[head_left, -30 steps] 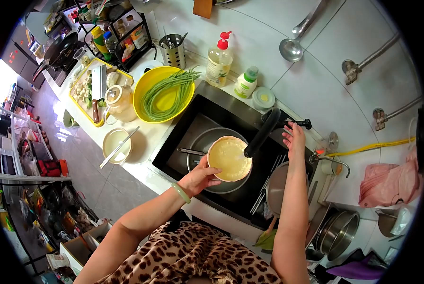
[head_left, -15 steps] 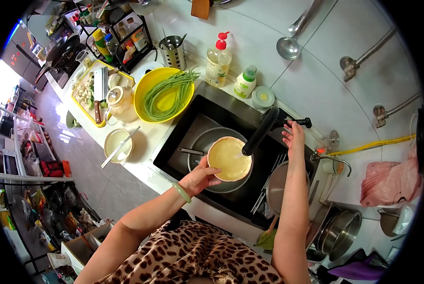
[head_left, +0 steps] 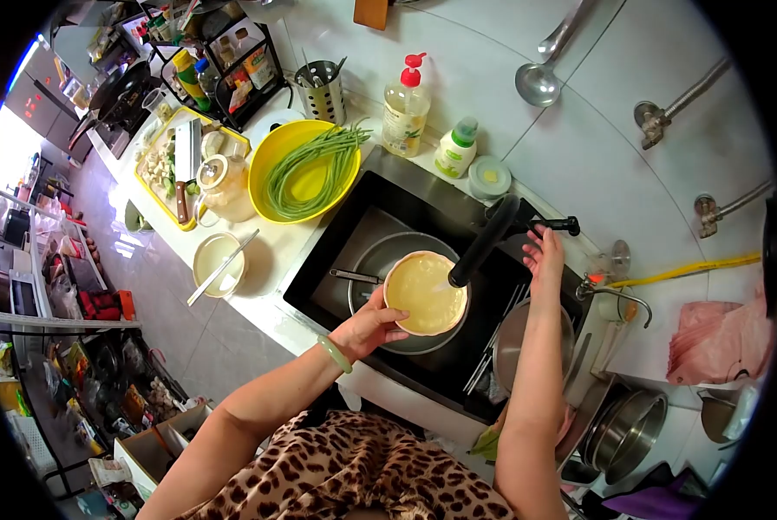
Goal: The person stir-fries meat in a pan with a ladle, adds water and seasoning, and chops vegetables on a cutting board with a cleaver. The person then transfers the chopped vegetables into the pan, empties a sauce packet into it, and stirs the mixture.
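Observation:
My left hand [head_left: 371,326] grips the rim of a round bowl [head_left: 425,299] with a pale yellow inside, thumb over the edge. Water seems to run into it from the black faucet [head_left: 484,243], and liquid shows inside. Below the bowl, a metal pan [head_left: 367,260] with a handle rests in the dark sink [head_left: 319,276]. Beside the faucet's black lever [head_left: 558,225] is my right hand [head_left: 545,257], its fingers apart and holding nothing. Whether a fingertip touches the lever I cannot tell.
Left of the sink stand a yellow basin [head_left: 263,186] of long green beans, a glass teapot [head_left: 224,186] and a bowl [head_left: 211,276] with chopsticks across it. A cleaver [head_left: 187,156] lies on a yellow-edged board. Behind the sink are a pump bottle [head_left: 406,113] and a smaller bottle [head_left: 456,149].
The view has shifted slightly. The liquid in the bowl looks a little higher. Both hands keep about the same places, the left still holding the bowl under the faucet.

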`<state>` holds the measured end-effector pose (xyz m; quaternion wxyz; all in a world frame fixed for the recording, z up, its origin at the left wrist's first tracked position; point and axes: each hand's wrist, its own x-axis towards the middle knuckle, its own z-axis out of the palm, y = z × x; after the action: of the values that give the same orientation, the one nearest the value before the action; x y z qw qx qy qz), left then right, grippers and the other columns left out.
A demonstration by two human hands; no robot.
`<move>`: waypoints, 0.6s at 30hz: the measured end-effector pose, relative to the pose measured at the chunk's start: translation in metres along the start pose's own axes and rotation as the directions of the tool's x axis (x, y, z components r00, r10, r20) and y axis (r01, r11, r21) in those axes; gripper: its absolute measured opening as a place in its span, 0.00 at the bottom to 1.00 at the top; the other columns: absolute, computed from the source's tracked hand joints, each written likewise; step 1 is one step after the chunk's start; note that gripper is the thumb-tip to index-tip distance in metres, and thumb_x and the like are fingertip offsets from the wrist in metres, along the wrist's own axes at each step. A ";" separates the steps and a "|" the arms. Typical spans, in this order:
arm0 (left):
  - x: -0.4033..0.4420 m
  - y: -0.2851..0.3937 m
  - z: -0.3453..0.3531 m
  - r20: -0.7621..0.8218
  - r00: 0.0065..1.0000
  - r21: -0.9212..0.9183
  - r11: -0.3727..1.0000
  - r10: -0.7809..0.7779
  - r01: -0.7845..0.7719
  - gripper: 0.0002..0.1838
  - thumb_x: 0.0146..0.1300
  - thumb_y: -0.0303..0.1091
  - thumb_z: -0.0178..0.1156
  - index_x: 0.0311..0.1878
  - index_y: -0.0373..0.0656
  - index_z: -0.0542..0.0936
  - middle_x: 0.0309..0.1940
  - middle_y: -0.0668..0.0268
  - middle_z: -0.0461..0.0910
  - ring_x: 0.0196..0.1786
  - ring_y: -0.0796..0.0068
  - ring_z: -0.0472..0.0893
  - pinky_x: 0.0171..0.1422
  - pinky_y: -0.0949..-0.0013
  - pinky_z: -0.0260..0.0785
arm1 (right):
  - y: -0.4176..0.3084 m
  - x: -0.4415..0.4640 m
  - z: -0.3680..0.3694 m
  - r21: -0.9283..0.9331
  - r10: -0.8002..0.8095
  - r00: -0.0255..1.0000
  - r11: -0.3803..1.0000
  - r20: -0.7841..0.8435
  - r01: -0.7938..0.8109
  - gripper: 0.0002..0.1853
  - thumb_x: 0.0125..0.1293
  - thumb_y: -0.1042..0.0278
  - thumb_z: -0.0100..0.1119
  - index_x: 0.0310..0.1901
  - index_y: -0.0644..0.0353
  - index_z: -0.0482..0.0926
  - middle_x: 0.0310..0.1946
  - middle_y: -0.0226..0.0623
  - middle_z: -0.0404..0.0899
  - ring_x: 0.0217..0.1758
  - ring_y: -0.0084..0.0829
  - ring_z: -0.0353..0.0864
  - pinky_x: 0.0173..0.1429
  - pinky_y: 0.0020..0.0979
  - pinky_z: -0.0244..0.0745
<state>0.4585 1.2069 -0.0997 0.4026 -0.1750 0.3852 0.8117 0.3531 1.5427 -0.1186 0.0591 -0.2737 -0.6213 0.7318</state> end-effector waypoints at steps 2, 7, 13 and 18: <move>0.002 -0.001 -0.002 0.011 1.000 -0.010 1.000 0.015 -0.015 0.40 0.57 0.23 0.59 0.69 0.61 0.55 0.56 0.73 0.69 0.51 0.76 0.77 0.49 0.73 0.76 | 0.013 -0.003 -0.008 0.028 0.059 0.998 0.998 -0.014 -0.058 0.20 0.69 0.48 0.47 0.50 0.54 0.74 0.41 0.30 0.79 0.31 0.20 0.76 0.31 0.22 0.66; -0.003 -0.004 -0.017 0.049 0.999 -0.083 0.997 -0.005 0.009 0.39 0.58 0.22 0.58 0.70 0.60 0.54 0.57 0.70 0.69 0.52 0.75 0.77 0.50 0.71 0.76 | 0.032 -0.032 -0.016 0.041 0.109 0.994 0.993 0.030 -0.110 0.23 0.68 0.44 0.47 0.52 0.54 0.75 0.37 0.27 0.79 0.31 0.19 0.75 0.32 0.22 0.66; -0.047 0.020 -0.030 0.136 0.991 -0.183 0.983 0.005 0.020 0.40 0.60 0.19 0.55 0.71 0.57 0.50 0.62 0.66 0.65 0.61 0.67 0.73 0.59 0.64 0.74 | 0.070 -0.139 0.010 -0.058 0.228 0.963 0.973 0.141 -0.222 0.14 0.70 0.57 0.49 0.49 0.56 0.74 0.34 0.28 0.79 0.29 0.19 0.74 0.32 0.21 0.68; -0.122 0.066 -0.058 0.156 0.983 -0.118 0.990 0.092 -0.074 0.37 0.60 0.27 0.60 0.69 0.53 0.53 0.59 0.68 0.67 0.56 0.77 0.74 0.50 0.73 0.76 | 0.100 -0.232 0.064 -0.185 0.411 0.898 0.905 0.155 -0.382 0.09 0.69 0.63 0.51 0.43 0.58 0.74 0.27 0.27 0.75 0.26 0.18 0.74 0.27 0.19 0.67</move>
<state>0.4799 1.0741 -0.0318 0.3878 -0.1147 0.3125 0.8595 0.5440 1.3658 -0.1319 -0.1721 -0.3271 -0.6082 0.7025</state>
